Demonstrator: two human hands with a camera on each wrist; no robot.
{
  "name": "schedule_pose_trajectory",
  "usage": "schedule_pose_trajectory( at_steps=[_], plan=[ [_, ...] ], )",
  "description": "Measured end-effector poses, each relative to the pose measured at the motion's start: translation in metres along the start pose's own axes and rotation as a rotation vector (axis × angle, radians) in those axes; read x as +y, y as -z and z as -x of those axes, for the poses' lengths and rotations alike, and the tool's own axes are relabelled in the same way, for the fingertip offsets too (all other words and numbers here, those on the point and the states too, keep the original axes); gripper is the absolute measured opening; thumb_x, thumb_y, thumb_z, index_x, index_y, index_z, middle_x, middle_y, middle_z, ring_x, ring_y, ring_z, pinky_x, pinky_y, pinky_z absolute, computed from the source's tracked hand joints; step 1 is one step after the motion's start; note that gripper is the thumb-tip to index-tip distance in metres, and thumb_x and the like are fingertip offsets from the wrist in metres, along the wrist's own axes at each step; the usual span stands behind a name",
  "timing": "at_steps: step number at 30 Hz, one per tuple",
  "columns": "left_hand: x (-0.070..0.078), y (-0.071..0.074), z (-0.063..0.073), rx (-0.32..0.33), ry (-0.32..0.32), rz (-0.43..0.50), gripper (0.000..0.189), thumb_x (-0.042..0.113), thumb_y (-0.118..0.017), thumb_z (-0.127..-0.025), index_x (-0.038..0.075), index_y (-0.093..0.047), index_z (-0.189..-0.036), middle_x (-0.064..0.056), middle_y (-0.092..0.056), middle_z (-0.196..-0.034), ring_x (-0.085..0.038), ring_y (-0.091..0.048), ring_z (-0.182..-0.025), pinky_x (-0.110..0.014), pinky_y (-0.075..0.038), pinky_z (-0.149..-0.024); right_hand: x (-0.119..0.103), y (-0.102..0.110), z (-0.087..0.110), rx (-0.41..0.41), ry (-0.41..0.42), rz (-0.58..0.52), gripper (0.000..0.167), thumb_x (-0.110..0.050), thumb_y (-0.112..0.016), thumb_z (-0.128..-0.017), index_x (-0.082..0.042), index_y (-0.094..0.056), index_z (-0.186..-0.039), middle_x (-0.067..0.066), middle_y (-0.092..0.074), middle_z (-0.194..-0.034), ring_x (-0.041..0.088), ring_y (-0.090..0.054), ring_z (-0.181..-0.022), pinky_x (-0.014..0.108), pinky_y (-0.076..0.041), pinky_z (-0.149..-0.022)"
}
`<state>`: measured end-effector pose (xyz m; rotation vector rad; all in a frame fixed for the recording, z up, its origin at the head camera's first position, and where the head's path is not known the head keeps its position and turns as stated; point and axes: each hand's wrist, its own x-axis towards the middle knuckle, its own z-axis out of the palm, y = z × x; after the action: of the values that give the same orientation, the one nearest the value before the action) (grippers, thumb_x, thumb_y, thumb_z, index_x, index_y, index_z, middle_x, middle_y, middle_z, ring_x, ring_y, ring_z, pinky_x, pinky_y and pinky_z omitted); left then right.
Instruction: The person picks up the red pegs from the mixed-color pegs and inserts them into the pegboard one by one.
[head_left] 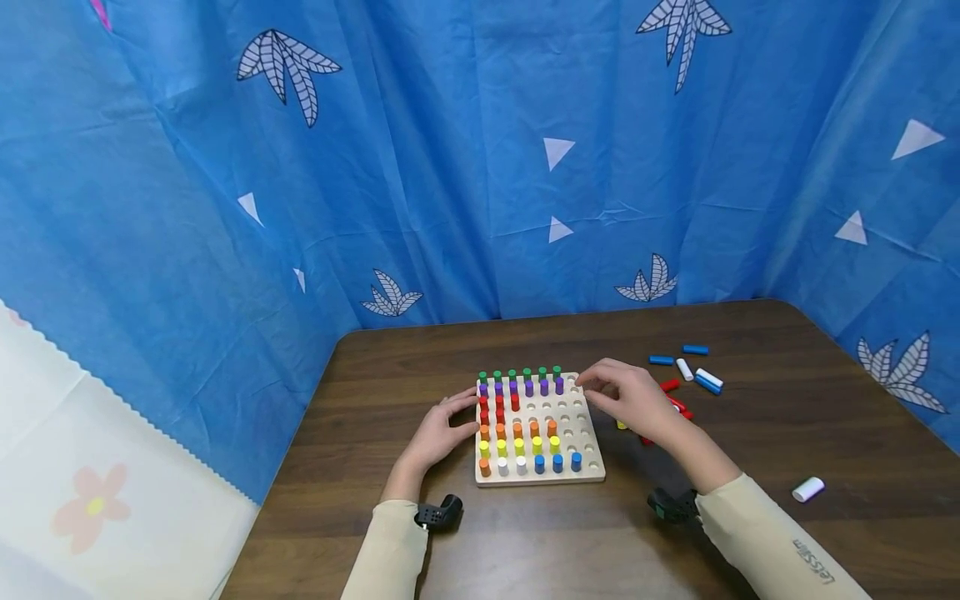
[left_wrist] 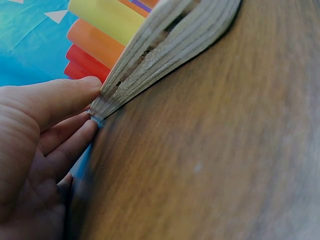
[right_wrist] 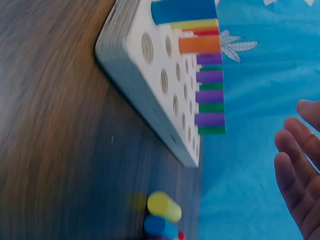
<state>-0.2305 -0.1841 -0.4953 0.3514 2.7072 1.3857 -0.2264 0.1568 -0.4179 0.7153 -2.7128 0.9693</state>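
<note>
A pale wooden pegboard point(head_left: 591, 473) lies on the table, holding rows of coloured pegs: green, purple, red, orange, yellow, white and blue. My left hand point(head_left: 438, 432) rests along its left edge, thumb and fingertips touching the rim; in the left wrist view, the thumb point(left_wrist: 70, 97) lies by the board's edge near red and orange pegs. At the far right corner, my right hand point(head_left: 628, 396) hovers by the end of the green point(head_left: 557, 369) and purple pegs point(head_left: 558, 386). The right wrist view shows its fingers point(right_wrist: 292, 175) slightly bent, with nothing between them. Holes show on the board's right side.
Loose pegs lie right of the board: blue ones point(head_left: 695, 350), white ones point(head_left: 684, 370), red ones point(head_left: 670, 385) and a yellow one point(right_wrist: 164, 206) near the board. A white peg point(head_left: 808, 489) lies apart at the right. A blue curtain point(head_left: 480, 167) hangs behind the table.
</note>
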Motion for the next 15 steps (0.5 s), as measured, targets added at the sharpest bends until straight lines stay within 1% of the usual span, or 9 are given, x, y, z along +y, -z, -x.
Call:
schedule_pose_trajectory(
  at_steps=[8, 11, 12, 15],
  plan=[
    [-0.001, 0.001, -0.002, 0.000, 0.012, 0.006, 0.049, 0.026, -0.070, -0.093, 0.018, -0.059, -0.141, 0.006, -0.044, -0.157, -0.033, -0.025, -0.154, -0.061, -0.019, -0.123, 0.014, 0.019, 0.022, 0.030, -0.001, 0.070, 0.021, -0.012, -0.075, -0.088, -0.019, -0.073, -0.108, -0.006, -0.071, -0.104, 0.011, -0.064, -0.088, 0.028, -0.059, -0.072],
    [-0.001, 0.001, -0.003, -0.003, 0.013, 0.002, 0.049, 0.026, -0.070, -0.094, 0.018, -0.059, -0.141, 0.006, -0.044, -0.157, -0.034, -0.024, -0.154, -0.061, -0.019, -0.123, 0.019, 0.024, 0.030, 0.045, 0.008, 0.085, 0.022, -0.010, -0.077, -0.087, -0.019, -0.073, -0.106, -0.006, -0.071, -0.102, 0.010, -0.063, -0.086, 0.026, -0.059, -0.069],
    [-0.001, 0.001, -0.003, -0.002, 0.016, 0.004, 0.049, 0.026, -0.070, -0.093, 0.019, -0.059, -0.141, 0.006, -0.044, -0.157, -0.033, -0.024, -0.154, -0.060, -0.019, -0.124, 0.021, 0.025, 0.032, 0.046, 0.012, 0.087, 0.022, -0.009, -0.077, -0.086, -0.018, -0.073, -0.106, -0.005, -0.071, -0.102, 0.010, -0.063, -0.085, 0.027, -0.059, -0.068],
    [-0.001, 0.001, -0.003, -0.001, 0.021, 0.009, 0.049, 0.026, -0.070, -0.093, 0.019, -0.059, -0.141, 0.007, -0.044, -0.157, -0.033, -0.024, -0.154, -0.061, -0.019, -0.124, 0.027, 0.029, 0.039, 0.055, 0.004, 0.098, 0.024, -0.008, -0.079, -0.084, -0.017, -0.074, -0.105, -0.002, -0.072, -0.103, 0.010, -0.064, -0.082, 0.024, -0.059, -0.068]
  ],
)
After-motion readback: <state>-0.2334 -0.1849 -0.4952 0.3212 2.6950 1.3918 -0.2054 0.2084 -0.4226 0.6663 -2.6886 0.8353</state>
